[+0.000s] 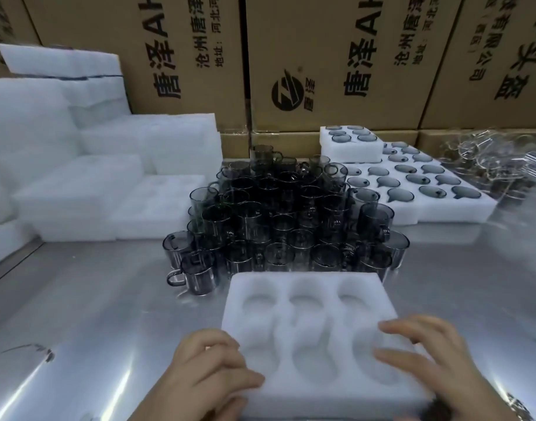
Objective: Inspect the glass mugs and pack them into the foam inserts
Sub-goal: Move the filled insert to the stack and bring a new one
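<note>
Nearest: white foam insert [309, 281] flat on table [108, 314], six empty pockets up, long axis crosswise. Far behind insert, cartons [330, 56] printed "唐泽". Just behind insert, heaped smoky glass mugs [278, 214], upright. At insert's left edge, left hand [212, 366] clasping it; on top, right hand [427, 357] lying slack.

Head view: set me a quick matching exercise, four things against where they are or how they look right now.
Things:
1. near foam insert
2. loose grey mugs
3. large foam insert at right
4. cardboard boxes

States:
A. stacked along the back
B. pockets filled with mugs
C. six pockets, all empty
D. piled mid-table

Pairs: 1-C, 2-D, 3-B, 4-A
</note>
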